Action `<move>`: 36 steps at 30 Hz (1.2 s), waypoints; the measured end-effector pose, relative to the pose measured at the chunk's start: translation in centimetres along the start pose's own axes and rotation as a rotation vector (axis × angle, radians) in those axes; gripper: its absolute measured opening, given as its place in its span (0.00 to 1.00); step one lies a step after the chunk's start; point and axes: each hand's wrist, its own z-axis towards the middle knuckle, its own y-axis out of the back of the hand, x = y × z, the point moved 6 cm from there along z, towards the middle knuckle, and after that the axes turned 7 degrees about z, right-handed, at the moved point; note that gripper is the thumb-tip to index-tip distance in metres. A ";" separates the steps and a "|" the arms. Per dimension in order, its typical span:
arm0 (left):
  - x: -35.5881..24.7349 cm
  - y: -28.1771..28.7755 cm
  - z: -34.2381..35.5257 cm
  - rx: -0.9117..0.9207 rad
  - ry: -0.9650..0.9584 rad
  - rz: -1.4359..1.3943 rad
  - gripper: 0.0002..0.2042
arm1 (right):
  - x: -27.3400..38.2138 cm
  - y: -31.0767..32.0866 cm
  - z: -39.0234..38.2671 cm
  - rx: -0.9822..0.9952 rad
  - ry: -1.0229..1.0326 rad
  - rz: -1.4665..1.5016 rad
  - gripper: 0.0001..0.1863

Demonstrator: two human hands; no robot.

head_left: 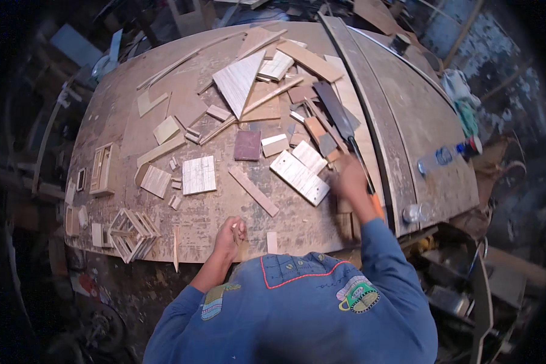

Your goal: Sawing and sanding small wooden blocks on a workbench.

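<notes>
At the near edge of the tabletop (194,213), the left hand (227,238) is keeping a closed grip, seemingly pinching a small wooden piece (236,232); fingers are hiding most of it. Right hand (350,177) is showing blurred, just beside an orange-handled tool (377,205). Can't tell how open that grip is, or whether it's holding anything.

Progress, my read: partway. Looking joined up: one slatted frame (133,233) and one open wooden box (105,170), both sitting on the left side. Left over: most of the wood, lying loose.

Counts:
- Hands: two.
- Orange-handled tool: one.
- Maroon rectangle (247,145): one, lying mid-tabletop.
- Square pale board (199,175): one, lying left of the maroon.
- Spotted pale board (301,177): one, lying near the right hand.
- Thin strip (253,192): one, lying between those two boards.
- Clear bottle (434,159): one, lying far right.
- Offcut heap (239,85): pieces are overlapping, not countable from where I'm standing.
</notes>
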 end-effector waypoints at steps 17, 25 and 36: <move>-7.4 -5.6 -0.7 -0.414 -0.584 0.749 0.21 | 14.3 -9.5 9.7 0.152 0.664 0.225 0.47; -12.0 -5.3 -0.7 -0.710 -0.662 1.189 0.20 | 17.8 -12.5 12.7 0.446 0.458 0.492 0.41; -11.0 -5.3 4.5 -0.646 -0.730 1.107 0.14 | 23.5 -2.0 -0.2 0.103 0.709 0.920 0.33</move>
